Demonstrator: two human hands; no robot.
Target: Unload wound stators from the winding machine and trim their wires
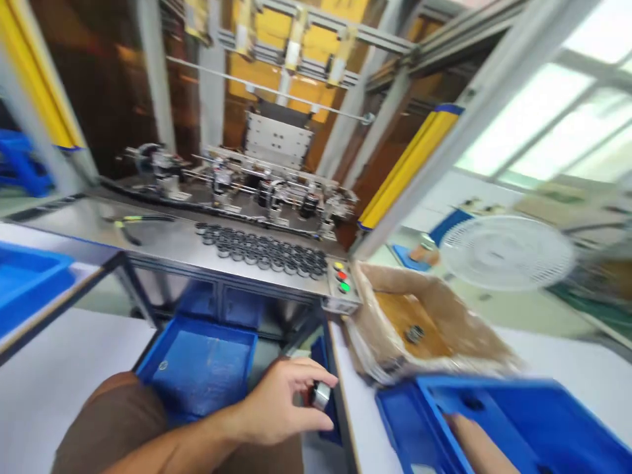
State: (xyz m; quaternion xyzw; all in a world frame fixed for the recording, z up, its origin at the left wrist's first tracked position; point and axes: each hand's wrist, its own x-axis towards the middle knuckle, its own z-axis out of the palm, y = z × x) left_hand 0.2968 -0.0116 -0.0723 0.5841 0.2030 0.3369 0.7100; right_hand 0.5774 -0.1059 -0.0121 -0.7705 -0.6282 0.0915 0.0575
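Between the thumb and fingers of my left hand (279, 405) is a small ring-shaped part with a silvery metal band and a dark side (321, 395). It is held above the gap beside the right-hand table. My right hand (474, 441) reaches down into a blue bin (530, 411) at the lower right. Blur and the bin wall hide its fingers. Near it in that bin lies a small dark part (473, 401).
Many black rings (264, 250) stand in rows on the metal bench, before a machine with several fixtures (276, 197). A button box (342, 286) sits at the bench's right end, beside a plastic-lined carton (444, 316). Below is a blue tray (207, 368); a white fan (506, 253) stands right.
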